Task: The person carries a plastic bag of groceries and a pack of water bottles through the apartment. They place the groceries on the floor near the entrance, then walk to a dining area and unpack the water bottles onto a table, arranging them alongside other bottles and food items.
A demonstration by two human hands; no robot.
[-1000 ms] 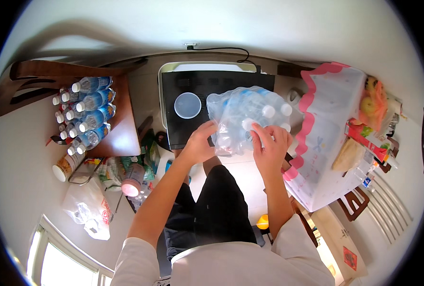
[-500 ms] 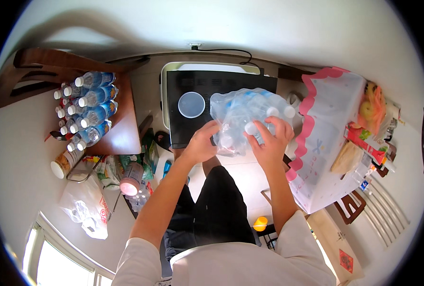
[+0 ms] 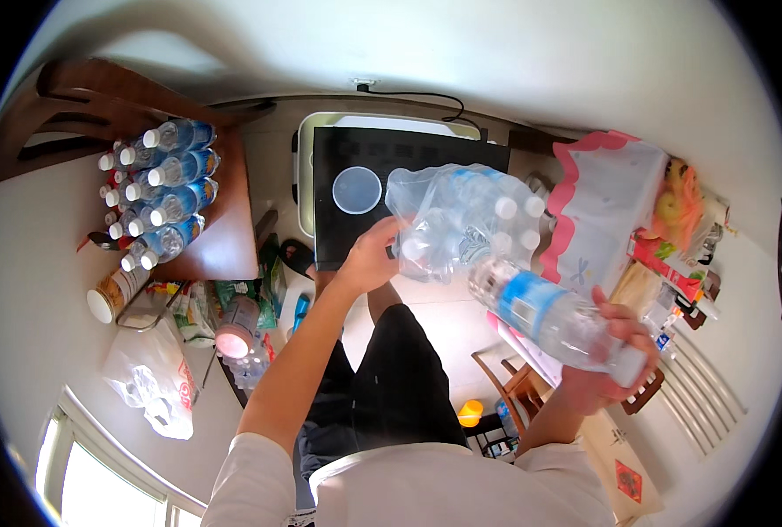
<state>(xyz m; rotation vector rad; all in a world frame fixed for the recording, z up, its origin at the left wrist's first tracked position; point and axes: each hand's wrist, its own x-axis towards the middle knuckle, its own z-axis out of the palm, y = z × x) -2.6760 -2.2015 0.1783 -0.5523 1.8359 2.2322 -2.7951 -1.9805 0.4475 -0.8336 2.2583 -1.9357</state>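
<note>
The right hand [image 3: 606, 351] was wrapped around a single water bottle [image 3: 549, 318], drawn clear of the shrink-wrapped bottle pack [image 3: 461, 220] and held low to its right. The left hand [image 3: 372, 256] pinched the pack's torn plastic at its left edge, steadying it over the black appliance top [image 3: 391, 149]. Doing this well probably meant keeping that grip firm so the remaining bottles did not spill through the opening. Right of the pack, the pink-trimmed tablecloth [image 3: 602, 211] crowded close; left of it, past the round lid [image 3: 357, 190], the stacked bottles [image 3: 158, 189] lay on a wooden chair [image 3: 224, 246], with open floor below.
</note>
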